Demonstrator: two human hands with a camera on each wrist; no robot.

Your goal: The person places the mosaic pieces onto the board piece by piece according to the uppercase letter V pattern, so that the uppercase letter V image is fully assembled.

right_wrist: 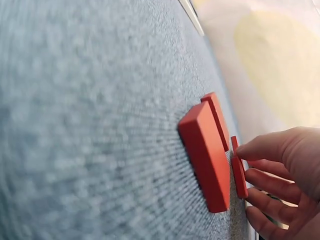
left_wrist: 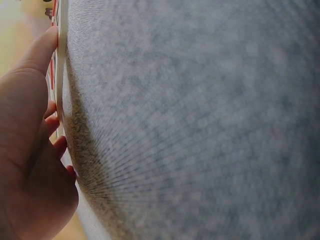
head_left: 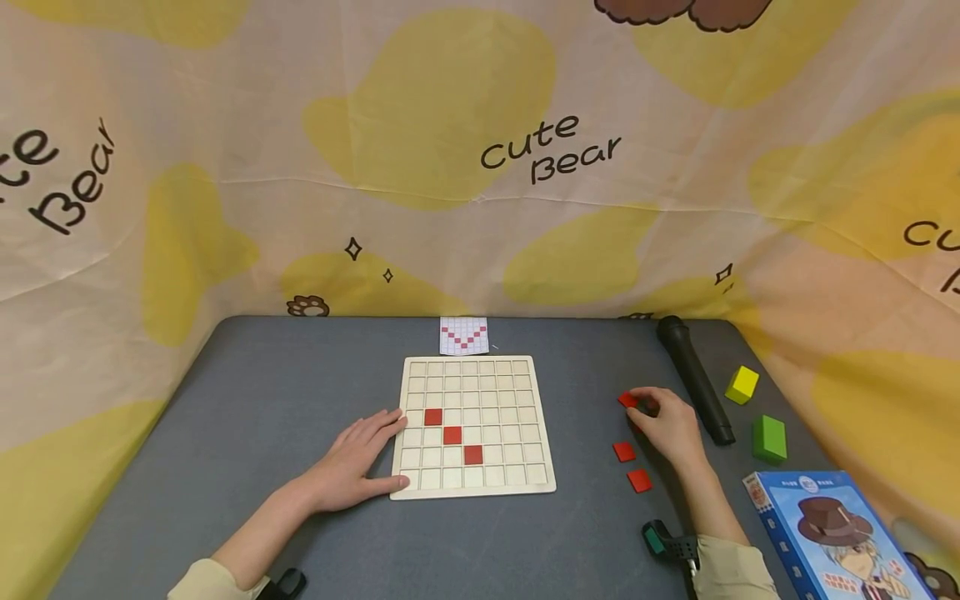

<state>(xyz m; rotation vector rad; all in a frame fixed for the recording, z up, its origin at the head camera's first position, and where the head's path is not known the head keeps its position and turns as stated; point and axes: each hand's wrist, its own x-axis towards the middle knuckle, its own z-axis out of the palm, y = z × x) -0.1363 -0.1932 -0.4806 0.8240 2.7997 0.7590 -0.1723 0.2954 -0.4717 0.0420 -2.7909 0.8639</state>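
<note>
A cream grid board [head_left: 481,492] lies flat on the table, with three red tiles [head_left: 452,436] set in its squares along a descending diagonal. My left hand [head_left: 352,467] rests at the board's left edge, fingers extended and thumb on the lower left corner. Off to the right, my right hand [head_left: 667,425] pinches a red square tile [head_left: 626,400] between thumb and index finger, low at the tabletop. Another red tile [right_wrist: 239,177] lies right by these fingers, largely hidden under the hand in the head view. Two loose red tiles [head_left: 624,452] lie nearer the front.
Behind the board is a small pattern card [head_left: 463,336] with a red V. A black microphone [head_left: 696,379], yellow block [head_left: 742,385], green block [head_left: 769,439] and blue illustrated box [head_left: 836,533] line the right side. A printed cloth [head_left: 450,108] hangs behind the table.
</note>
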